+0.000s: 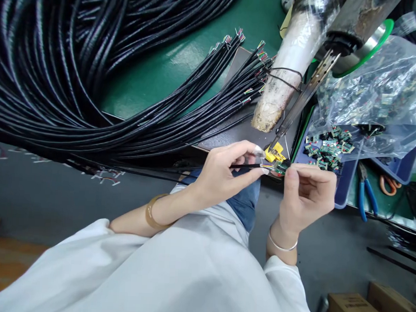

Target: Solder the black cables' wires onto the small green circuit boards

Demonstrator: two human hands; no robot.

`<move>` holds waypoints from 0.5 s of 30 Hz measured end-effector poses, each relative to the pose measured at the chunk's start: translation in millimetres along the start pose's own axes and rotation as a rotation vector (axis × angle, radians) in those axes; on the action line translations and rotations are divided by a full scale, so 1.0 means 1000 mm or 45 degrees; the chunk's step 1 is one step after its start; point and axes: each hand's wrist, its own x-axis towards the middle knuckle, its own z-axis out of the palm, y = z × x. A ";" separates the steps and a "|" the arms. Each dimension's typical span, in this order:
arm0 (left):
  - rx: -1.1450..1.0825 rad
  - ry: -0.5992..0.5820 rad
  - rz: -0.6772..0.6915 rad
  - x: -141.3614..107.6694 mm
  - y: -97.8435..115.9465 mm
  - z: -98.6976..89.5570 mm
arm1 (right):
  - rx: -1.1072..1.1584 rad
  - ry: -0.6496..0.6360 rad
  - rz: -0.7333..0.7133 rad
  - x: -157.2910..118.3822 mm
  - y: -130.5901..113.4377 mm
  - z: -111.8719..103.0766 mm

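My left hand pinches a black cable near its stripped end, where thin coloured wires fan out. A small green circuit board meets those wires and is pinched between the thumb and forefinger of my right hand. Whether the wires are joined to the board is too small to tell. Just above the fingers is a yellow clip-like piece. A soldering iron slants down from the upper right, its lower end beside the yellow piece.
A thick bundle of black cables covers the left and middle bench. Several circuit boards fill a blue tray, partly under a plastic bag. Blue-handled pliers lie at the right. A plastic-wrapped tube hangs overhead.
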 end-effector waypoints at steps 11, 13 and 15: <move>-0.576 -0.538 -0.475 0.004 -0.001 -0.016 | -0.111 -0.183 0.133 -0.004 -0.002 -0.015; -0.580 -0.546 -0.508 0.003 0.000 -0.016 | -0.196 -0.237 0.078 -0.004 -0.009 -0.017; -0.585 -0.543 -0.517 0.002 0.001 -0.015 | -0.218 -0.380 0.085 -0.004 -0.015 -0.017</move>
